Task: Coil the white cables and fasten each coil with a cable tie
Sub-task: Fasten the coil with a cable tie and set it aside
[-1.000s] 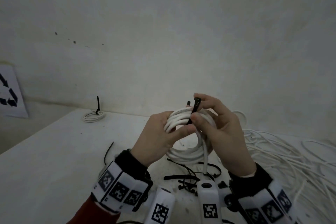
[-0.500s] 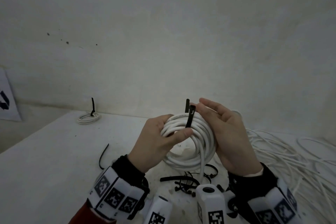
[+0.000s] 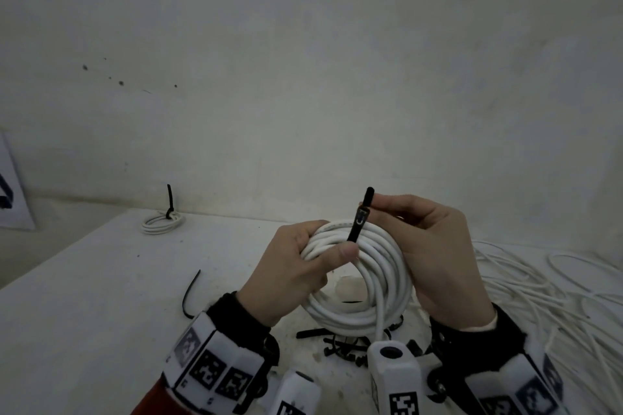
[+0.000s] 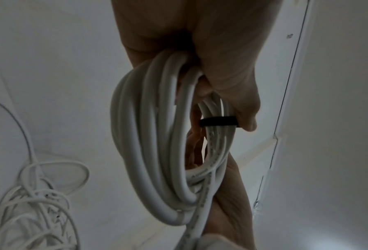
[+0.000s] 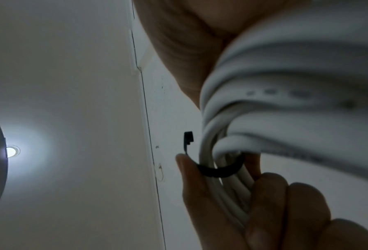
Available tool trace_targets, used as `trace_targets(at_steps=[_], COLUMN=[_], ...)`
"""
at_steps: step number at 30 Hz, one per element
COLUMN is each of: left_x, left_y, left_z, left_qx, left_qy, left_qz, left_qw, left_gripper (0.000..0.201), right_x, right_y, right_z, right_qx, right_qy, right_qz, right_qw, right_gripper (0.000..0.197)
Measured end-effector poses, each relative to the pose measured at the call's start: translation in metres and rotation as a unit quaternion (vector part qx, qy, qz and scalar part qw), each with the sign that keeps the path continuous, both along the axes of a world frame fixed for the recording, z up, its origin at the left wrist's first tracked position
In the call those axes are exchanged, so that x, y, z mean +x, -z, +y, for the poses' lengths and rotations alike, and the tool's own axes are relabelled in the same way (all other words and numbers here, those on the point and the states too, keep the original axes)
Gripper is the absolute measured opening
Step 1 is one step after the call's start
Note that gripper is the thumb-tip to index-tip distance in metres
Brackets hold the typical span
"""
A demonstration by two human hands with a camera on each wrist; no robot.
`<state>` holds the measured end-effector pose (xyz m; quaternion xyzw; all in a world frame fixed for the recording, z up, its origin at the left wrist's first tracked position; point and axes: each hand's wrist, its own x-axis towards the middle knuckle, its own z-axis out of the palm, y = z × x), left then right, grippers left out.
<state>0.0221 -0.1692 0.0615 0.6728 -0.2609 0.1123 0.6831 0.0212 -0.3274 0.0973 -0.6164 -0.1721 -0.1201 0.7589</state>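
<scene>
I hold a white cable coil point(image 3: 381, 280) upright above the table. My left hand point(image 3: 300, 273) grips its left side, fingers through the middle, and the thumb pins a black cable tie point(image 3: 358, 224) against the front strands. The tie wraps the bundle as a dark band point(image 4: 218, 122), and its head point(image 5: 188, 137) stands up free. My right hand point(image 3: 431, 246) cups the coil's right side, its curled fingers pinching the tie's tail at the top. Whether the tail sits in the head is unclear.
A finished coil point(image 3: 162, 222) with an upright black tie lies far left on the white table point(image 3: 101, 313). Loose white cables point(image 3: 539, 296) sprawl on the right. Several spare black ties point(image 3: 340, 340) lie under the coil, one more point(image 3: 190, 293) to the left. A wall stands close behind.
My right hand let go of the tie at the front, opened, then curled its fingers round the tail at the top. The left hand kept its hold on the coil.
</scene>
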Motion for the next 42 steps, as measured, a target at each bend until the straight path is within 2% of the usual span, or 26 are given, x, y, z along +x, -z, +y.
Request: trace_targets(at_steps=[4, 13, 16, 19, 22, 25, 32, 34, 37, 40, 42], left_x=[-0.001, 0.0, 0.001, 0.001, 0.001, 0.001, 0.003, 0.003, 0.004, 0.004, 0.004], left_y=[-0.001, 0.001, 0.001, 0.001, 0.001, 0.001, 0.002, 0.001, 0.0, -0.001, -0.002], left_z=[-0.001, 0.0, 0.001, 0.001, 0.001, 0.0, 0.003, 0.005, 0.008, 0.011, 0.012], left_qx=[-0.007, 0.004, 0.011, 0.011, 0.013, 0.017, 0.037, 0.041, 0.053, 0.078, 0.09], left_qy=[0.005, 0.01, 0.016, 0.022, 0.017, 0.01, 0.011, 0.018, 0.018, 0.018, 0.019], left_qz=[0.016, 0.024, 0.021, 0.006, 0.0, 0.009, 0.038, 0.042, 0.04, 0.02, 0.013], left_qw=[1.0, 1.0, 1.0, 1.0, 1.0, 1.0, 0.999, 0.998, 0.998, 0.997, 0.996], left_gripper=[0.018, 0.019, 0.019, 0.028, 0.025, 0.018, 0.025, 0.03, 0.025, 0.025, 0.029], right_x=[-0.004, -0.006, -0.006, -0.007, -0.007, -0.006, -0.003, -0.001, 0.0, -0.001, 0.0], right_y=[-0.005, -0.007, -0.008, -0.009, -0.01, -0.009, -0.006, -0.004, -0.004, -0.006, -0.004], right_z=[-0.004, -0.007, -0.008, -0.008, -0.009, -0.01, -0.009, -0.01, -0.014, -0.012, -0.011], right_qx=[-0.051, -0.116, -0.121, -0.125, -0.124, -0.128, -0.166, -0.165, -0.111, -0.093, -0.097], right_qy=[0.012, 0.047, 0.035, 0.031, 0.026, 0.025, 0.034, 0.013, -0.054, -0.081, -0.089], right_qz=[-0.022, -0.097, -0.102, -0.106, -0.11, -0.122, -0.131, -0.124, -0.088, -0.07, -0.061], right_qw=[0.998, 0.987, 0.987, 0.986, 0.986, 0.984, 0.977, 0.978, 0.988, 0.99, 0.989], right_gripper=[0.009, 0.021, 0.018, 0.02, 0.024, 0.023, 0.031, 0.025, 0.019, 0.012, 0.026])
